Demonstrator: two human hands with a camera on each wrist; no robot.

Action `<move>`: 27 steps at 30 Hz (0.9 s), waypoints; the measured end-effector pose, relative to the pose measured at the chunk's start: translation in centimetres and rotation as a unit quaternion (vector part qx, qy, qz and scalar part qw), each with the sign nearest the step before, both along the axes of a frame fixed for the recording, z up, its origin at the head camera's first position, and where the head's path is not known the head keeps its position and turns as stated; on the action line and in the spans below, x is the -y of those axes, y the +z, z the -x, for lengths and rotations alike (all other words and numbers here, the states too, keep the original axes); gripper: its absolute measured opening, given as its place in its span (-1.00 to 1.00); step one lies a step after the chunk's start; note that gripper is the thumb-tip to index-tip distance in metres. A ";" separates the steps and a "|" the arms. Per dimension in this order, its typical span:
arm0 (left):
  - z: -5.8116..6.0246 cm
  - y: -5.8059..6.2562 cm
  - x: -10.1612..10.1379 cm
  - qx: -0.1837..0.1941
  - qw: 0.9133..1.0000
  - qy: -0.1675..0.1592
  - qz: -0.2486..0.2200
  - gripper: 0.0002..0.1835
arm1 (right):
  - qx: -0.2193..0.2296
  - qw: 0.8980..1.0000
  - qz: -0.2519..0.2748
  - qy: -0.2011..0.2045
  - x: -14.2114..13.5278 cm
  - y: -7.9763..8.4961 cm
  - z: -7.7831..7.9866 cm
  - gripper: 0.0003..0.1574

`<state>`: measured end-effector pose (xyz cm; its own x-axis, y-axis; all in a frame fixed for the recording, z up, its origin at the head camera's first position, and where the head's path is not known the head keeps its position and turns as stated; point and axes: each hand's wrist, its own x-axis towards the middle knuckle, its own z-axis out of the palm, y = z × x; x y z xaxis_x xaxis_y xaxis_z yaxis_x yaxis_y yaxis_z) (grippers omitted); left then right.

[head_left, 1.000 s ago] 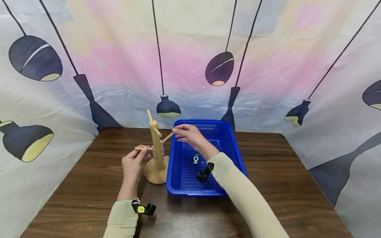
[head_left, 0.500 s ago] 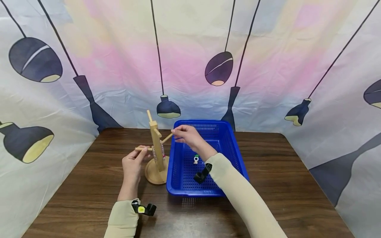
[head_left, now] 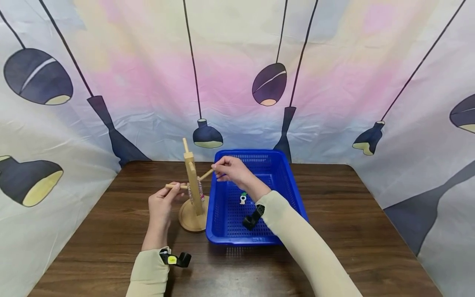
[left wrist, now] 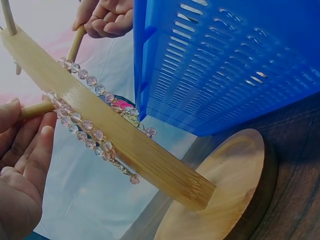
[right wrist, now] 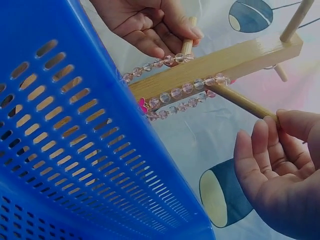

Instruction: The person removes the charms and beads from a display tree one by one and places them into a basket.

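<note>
A wooden jewelry stand [head_left: 193, 185] with a round base [left wrist: 250, 150] and side pegs stands left of the blue basket. My left hand [head_left: 160, 206] pinches its left peg [left wrist: 36, 110] between thumb and fingers. Across from it, my right hand [head_left: 233, 170] pinches the tip of the right peg [right wrist: 245, 102], reaching over the basket's left side. Strings of clear and pink beads hang on both pegs: one bead bracelet [left wrist: 87, 125] on the left peg, another bead bracelet [right wrist: 187, 88] with a pink charm on the right.
The blue plastic basket [head_left: 245, 241] sits right beside the stand, its left rim close to the base. Inside lies a small white and green item [head_left: 243, 199]. Below everything is a dark wood table [head_left: 334, 206], with a lamp-patterned cloth [head_left: 237, 74] behind it.
The stand has turned slightly, so its short upper peg points more toward the head camera. Both hands stay on their pegs; the head view has shifted a little.
</note>
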<state>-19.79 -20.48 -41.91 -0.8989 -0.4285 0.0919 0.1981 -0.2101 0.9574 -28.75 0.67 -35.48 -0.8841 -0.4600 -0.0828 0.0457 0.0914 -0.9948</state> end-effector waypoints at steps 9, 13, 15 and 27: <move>0.6 0.3 -0.1 -0.005 1.000 -0.011 -0.007 -0.67 | 0.003 0.999 -0.023 0.045 -1.0 0.5 -0.1 -0.86; 1.2 0.4 -0.2 -0.005 1.000 -0.008 -0.008 -0.66 | 0.001 0.997 -0.027 0.068 -1.4 0.7 0.0 -0.83; 1.5 0.5 -0.2 -0.004 1.000 -0.008 -0.011 -0.67 | 0.001 0.996 -0.028 0.080 -1.5 0.7 -0.1 -0.83; 2.3 0.2 0.2 0.006 1.000 -0.012 -0.009 -0.66 | -0.007 0.991 -0.034 0.128 -1.7 1.0 -0.7 -0.77</move>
